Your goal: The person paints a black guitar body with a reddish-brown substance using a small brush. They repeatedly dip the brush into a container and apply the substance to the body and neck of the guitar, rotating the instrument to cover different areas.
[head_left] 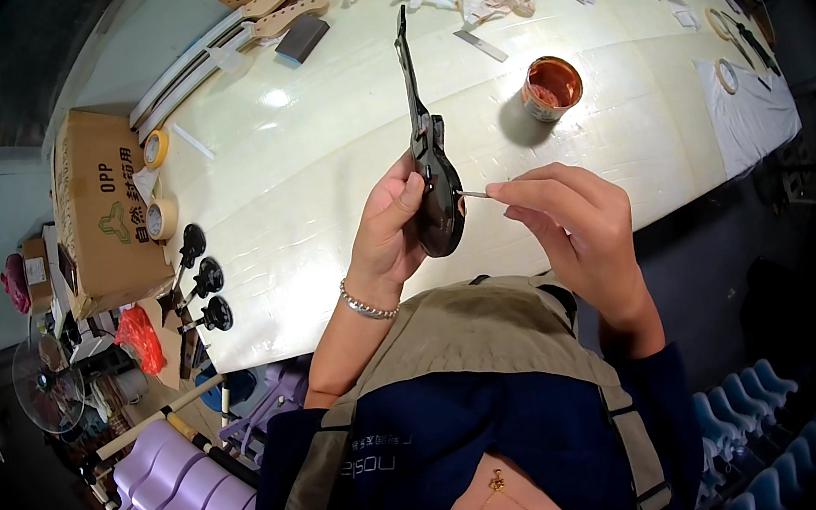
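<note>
My left hand point(392, 219) holds a glossy black miniature guitar-shaped piece point(441, 209) upright, neck pointing away from me, thumb against its body. My right hand point(571, 226) pinches a thin metal rod or fine tool point(476, 194), whose tip meets the side of the black body at a small orange-tan patch. An open can point(552, 87) with reddish-brown contents stands on the pale covered table point(297, 167), beyond my right hand.
At left are a cardboard box point(89, 211), tape rolls point(162, 217) and three black round-headed pieces point(209, 278). Along the far side lie wooden guitar necks point(285, 17), crumpled paper point(496, 7), tape and tools. Purple chairs point(167, 484) and blue chairs point(738, 409) stand below.
</note>
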The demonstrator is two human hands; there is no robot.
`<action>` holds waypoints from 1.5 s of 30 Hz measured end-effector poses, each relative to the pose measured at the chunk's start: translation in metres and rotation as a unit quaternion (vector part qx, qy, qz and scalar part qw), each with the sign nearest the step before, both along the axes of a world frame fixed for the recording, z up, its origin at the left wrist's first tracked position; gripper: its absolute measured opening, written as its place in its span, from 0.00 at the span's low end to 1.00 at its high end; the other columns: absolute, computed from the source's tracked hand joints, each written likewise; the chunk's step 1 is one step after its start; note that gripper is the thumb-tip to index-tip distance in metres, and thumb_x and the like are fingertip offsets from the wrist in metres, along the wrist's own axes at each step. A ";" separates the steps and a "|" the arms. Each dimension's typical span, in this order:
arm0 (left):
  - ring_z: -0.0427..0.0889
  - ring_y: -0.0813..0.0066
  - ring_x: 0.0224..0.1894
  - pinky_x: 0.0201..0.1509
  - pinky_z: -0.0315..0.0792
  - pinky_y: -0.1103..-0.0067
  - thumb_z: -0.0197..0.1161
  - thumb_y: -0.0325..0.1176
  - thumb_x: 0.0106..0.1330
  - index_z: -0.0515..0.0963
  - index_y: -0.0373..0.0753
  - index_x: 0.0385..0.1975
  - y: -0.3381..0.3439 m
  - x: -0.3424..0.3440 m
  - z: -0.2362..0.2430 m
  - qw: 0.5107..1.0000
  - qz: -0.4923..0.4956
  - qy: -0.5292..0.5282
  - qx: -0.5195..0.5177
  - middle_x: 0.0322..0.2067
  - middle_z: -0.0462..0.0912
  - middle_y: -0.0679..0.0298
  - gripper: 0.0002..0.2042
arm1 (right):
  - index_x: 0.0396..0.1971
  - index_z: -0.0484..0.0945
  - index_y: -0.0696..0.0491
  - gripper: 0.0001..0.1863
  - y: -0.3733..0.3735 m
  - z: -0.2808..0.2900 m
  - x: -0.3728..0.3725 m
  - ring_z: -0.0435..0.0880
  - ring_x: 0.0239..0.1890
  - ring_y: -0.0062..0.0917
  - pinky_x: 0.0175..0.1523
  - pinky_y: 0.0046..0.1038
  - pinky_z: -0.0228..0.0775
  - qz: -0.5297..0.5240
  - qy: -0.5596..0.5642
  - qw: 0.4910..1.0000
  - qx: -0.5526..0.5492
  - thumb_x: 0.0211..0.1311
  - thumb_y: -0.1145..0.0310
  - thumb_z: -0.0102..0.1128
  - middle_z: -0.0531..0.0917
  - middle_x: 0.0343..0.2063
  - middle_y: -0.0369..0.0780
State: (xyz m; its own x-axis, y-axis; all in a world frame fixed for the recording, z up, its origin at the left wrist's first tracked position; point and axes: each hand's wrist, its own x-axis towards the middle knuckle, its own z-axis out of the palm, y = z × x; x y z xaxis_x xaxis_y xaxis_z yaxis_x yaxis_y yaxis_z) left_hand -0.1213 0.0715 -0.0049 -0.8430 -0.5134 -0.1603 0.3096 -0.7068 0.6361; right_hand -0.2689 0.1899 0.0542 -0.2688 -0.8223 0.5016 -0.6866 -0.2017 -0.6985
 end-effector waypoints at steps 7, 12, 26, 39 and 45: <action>0.68 0.79 0.27 0.31 0.67 0.81 0.56 0.42 0.63 0.47 0.28 0.62 0.000 0.002 0.001 0.999 0.019 -0.020 -0.024 0.27 0.69 0.67 0.35 | 0.30 0.81 0.51 0.11 0.006 0.002 0.001 0.76 0.21 0.23 0.22 0.23 0.66 0.003 0.099 0.995 0.010 0.41 0.78 0.63 0.79 0.22 0.34; 0.67 0.80 0.28 0.30 0.66 0.82 0.57 0.42 0.62 0.48 0.27 0.62 0.004 0.000 -0.001 1.000 0.014 -0.016 -0.012 0.29 0.68 0.68 0.36 | 0.30 0.81 0.50 0.13 0.007 -0.007 0.001 0.73 0.19 0.22 0.21 0.21 0.64 0.014 0.063 0.998 -0.019 0.39 0.78 0.61 0.79 0.22 0.34; 0.65 0.79 0.27 0.32 0.65 0.81 0.55 0.40 0.63 0.46 0.27 0.62 0.004 -0.002 0.002 1.000 -0.001 0.003 0.028 0.28 0.66 0.67 0.35 | 0.32 0.81 0.52 0.16 0.003 -0.019 0.009 0.75 0.22 0.23 0.23 0.20 0.65 0.004 -0.013 0.996 -0.084 0.37 0.80 0.64 0.80 0.25 0.36; 0.67 0.79 0.28 0.36 0.65 0.79 0.53 0.37 0.64 0.47 0.30 0.62 0.009 -0.003 0.010 0.997 0.010 -0.002 0.081 0.29 0.68 0.66 0.32 | 0.30 0.81 0.52 0.14 0.005 -0.013 0.006 0.75 0.20 0.24 0.24 0.21 0.66 -0.027 -0.004 0.998 -0.051 0.38 0.79 0.65 0.80 0.24 0.36; 0.67 0.79 0.29 0.36 0.68 0.75 0.52 0.37 0.65 0.49 0.30 0.62 0.008 0.000 0.006 0.999 0.006 -0.030 0.045 0.31 0.68 0.66 0.30 | 0.28 0.81 0.51 0.11 0.010 -0.006 0.005 0.74 0.20 0.23 0.22 0.22 0.65 -0.031 0.110 0.993 -0.034 0.39 0.78 0.63 0.79 0.23 0.34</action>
State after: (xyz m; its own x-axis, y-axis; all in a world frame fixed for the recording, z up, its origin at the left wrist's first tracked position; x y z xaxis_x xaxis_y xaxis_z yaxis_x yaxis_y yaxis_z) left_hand -0.1209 0.0794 0.0015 -0.8248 -0.5042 -0.2558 0.2813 -0.7584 0.5879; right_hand -0.2638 0.2002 0.0486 -0.1965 -0.7699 0.6071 -0.8332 -0.1953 -0.5173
